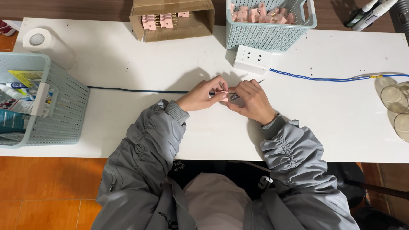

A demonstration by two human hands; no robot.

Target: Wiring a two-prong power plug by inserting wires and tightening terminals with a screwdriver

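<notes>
My left hand [203, 94] and my right hand [250, 100] meet over the middle of the white table [128, 59]. Between their fingertips they pinch a small pink part with a metal piece [228, 96]. A thin dark tool tip [260, 80] sticks out past my right hand's fingers toward the far right. Both arms wear grey jacket sleeves. The part is mostly hidden by my fingers.
A white power strip [252, 59] lies just beyond my hands, with a blue cable [332, 78] running right and a dark cable [136, 90] running left. Behind it stand a teal basket [268, 34] and a cardboard box [170, 19], both holding pink parts. Another teal basket [64, 106] sits left, clear cups [396, 102] right.
</notes>
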